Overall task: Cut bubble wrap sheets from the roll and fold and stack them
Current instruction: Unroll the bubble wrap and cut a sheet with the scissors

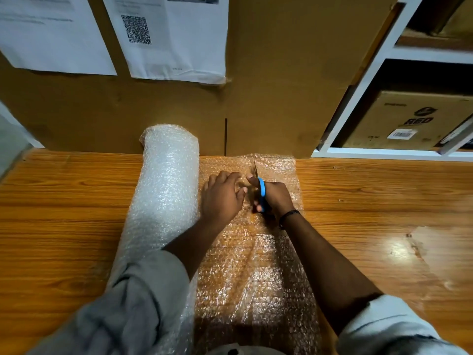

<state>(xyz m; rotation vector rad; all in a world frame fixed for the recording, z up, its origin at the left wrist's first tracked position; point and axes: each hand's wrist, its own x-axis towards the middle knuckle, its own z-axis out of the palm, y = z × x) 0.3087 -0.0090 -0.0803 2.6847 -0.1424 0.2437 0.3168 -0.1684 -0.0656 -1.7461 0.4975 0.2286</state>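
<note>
Just right of the bubble wrap roll (163, 190), which lies lengthwise on the wooden bench (64, 201) with its far end against a cardboard panel (281, 85), an unrolled sheet (256, 265) spreads flat from the roll's right side; the sheet runs from the near edge of the bench up to the panel. Of the two hands, the left hand (222, 196) rests beside the roll with its fingers spread and laid flat on the sheet, gripping nothing; the right hand (275, 198), farther right of the roll, has its fingers curled through the blue handles of the scissors (261, 193). The blades point away from the person, lying along a line in the sheet near its far edge; whether they stand apart or together cannot be told. The hands are close, the left thumb nearly at the scissors. A dark wristband (289, 216) circles the right wrist; grey sleeves are pushed up both arms. Beyond the roll, printed papers (174, 39) hang on the panel, one bearing a QR code; far right of the roll stands a white shelf unit (384, 51) with a brown carton (409, 119) inside.
</note>
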